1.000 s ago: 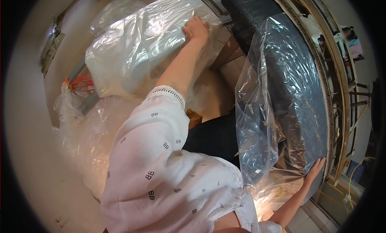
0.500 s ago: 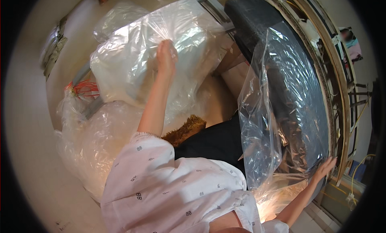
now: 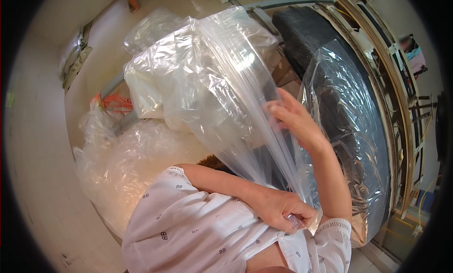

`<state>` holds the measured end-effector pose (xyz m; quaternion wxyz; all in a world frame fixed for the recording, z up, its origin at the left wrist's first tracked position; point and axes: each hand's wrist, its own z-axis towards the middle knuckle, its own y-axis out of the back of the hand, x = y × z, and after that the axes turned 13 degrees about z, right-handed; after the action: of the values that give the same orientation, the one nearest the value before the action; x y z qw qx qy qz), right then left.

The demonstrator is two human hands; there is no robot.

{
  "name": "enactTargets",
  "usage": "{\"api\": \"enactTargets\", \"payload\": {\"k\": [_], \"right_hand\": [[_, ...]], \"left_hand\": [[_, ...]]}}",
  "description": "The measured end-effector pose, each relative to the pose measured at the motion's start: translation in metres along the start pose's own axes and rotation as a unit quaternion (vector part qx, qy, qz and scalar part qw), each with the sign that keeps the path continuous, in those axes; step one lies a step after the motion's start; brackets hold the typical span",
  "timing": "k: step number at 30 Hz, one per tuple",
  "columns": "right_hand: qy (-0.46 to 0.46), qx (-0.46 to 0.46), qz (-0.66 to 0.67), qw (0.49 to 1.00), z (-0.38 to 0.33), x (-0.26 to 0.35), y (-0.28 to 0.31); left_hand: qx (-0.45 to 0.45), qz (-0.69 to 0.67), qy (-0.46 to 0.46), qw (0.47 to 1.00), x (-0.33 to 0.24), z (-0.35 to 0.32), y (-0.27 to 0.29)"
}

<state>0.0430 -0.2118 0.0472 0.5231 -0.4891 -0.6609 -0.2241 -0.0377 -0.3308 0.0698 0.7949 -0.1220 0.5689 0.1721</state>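
A large sheet of clear plastic film is drawn in long gathered folds from the pile at upper left down toward my body. Low in front of my chest, my left hand is closed in a fist around the bunched lower end of this film. Higher up, my right hand is beside the taut folds, its fingers apart and loosely bent, the tips at the film. To the right, another piece of clear plastic film covers a dark padded surface.
More crumpled plastic lies at the left, with orange-red strands by it. A grey bar runs behind the plastic. A long curved frame with rails stands along the right. Brown fluffy material shows beside my lap.
My left hand has come from the upper film down to my chest, pulling the film into folds. My right hand has moved from the far right edge up to the folds.
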Motion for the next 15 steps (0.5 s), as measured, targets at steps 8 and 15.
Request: {"api": "enactTargets", "payload": {"k": [8,15], "right_hand": [[0.198,0.234,-0.099,0.947,-0.071,0.049,0.014],[0.132,0.472,0.010,0.872,-0.093,0.079,0.044]], "left_hand": [[-0.527,0.490,0.285,0.633,-0.005,-0.084,0.116],[-0.448,0.564,0.017,0.694,0.013,-0.081,0.070]]}}
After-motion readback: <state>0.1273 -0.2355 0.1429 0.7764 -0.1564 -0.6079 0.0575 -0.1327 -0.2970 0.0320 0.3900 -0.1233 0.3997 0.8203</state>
